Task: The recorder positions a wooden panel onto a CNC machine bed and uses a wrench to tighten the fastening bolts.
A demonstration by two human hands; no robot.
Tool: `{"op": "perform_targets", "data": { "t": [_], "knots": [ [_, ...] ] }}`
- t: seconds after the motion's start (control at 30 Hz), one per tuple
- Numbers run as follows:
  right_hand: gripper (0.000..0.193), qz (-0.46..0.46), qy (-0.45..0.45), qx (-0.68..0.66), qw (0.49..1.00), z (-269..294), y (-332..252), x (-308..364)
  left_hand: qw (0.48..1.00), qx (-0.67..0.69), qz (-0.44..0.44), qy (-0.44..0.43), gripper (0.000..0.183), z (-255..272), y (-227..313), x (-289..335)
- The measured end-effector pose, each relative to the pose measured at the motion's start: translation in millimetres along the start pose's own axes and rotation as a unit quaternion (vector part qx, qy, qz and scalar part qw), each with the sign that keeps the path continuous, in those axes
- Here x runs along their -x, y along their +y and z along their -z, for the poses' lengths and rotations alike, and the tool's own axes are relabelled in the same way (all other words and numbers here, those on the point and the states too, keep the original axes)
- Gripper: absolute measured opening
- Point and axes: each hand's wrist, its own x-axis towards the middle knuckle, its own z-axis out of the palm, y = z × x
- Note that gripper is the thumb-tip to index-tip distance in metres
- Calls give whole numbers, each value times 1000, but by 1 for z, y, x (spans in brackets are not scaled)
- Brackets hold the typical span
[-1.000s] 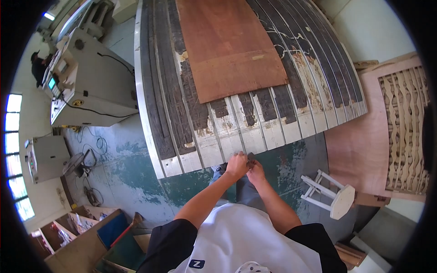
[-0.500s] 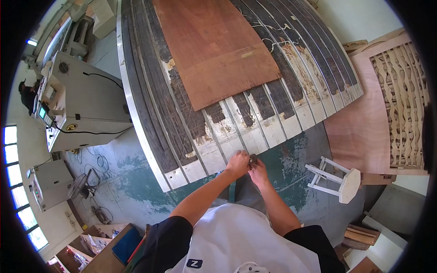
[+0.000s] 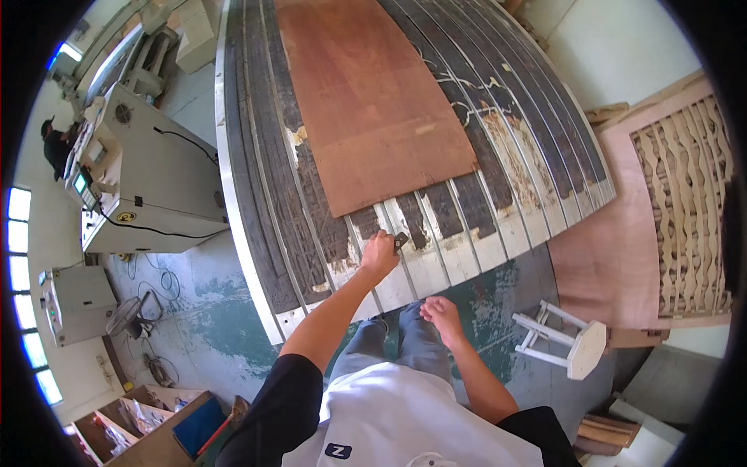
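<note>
My left hand (image 3: 380, 255) reaches over the near edge of a slotted machine bed (image 3: 464, 263). Its fingers are closed on a small dark block (image 3: 400, 241) that seems to have a hole in it. The hand is just short of a reddish-brown wooden board (image 3: 381, 101) lying on the bed. My right hand (image 3: 442, 317) hangs in front of the bed's edge, above my legs. Its fingers are curled together, and whether anything small sits in them is hidden. Around the board the bed carries a worn, dark, peeling layer between metal slots.
A white stool (image 3: 587, 349) lies tipped on the floor at right, by a pale panel with wavy latticework (image 3: 681, 210). On the left stand a grey machine cabinet (image 3: 159, 183) and a smaller box (image 3: 78, 303). Cables trail there. Another person (image 3: 57, 149) is beyond the cabinet.
My hands, together at the small dark block before, are now apart. The left has carried the block forward over the bed; the right has drawn back toward me. The view has shifted slightly.
</note>
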Motion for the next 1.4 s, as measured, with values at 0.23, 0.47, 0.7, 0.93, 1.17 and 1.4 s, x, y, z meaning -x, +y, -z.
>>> {"op": "perform_targets", "data": {
  "t": [0.23,0.47,0.7,0.93,1.17,1.4],
  "knots": [
    [17,182,-59,292,937,11,-51,-53,967,79,195,142,24,3,19,-29],
    [16,246,-158,389,873,3,-130,-106,909,84,269,307,25,-20,27,-41],
    [16,245,-207,448,835,24,-151,-134,897,84,291,322,30,-21,34,-48],
    [16,350,-216,418,810,-37,-186,-135,891,121,259,353,40,-17,43,-35],
    [9,489,-212,465,707,-99,-187,-168,874,222,212,376,23,-17,40,-39],
    [6,475,-230,482,700,-104,-187,-170,885,195,191,376,8,-18,27,-41]
  ]
}}
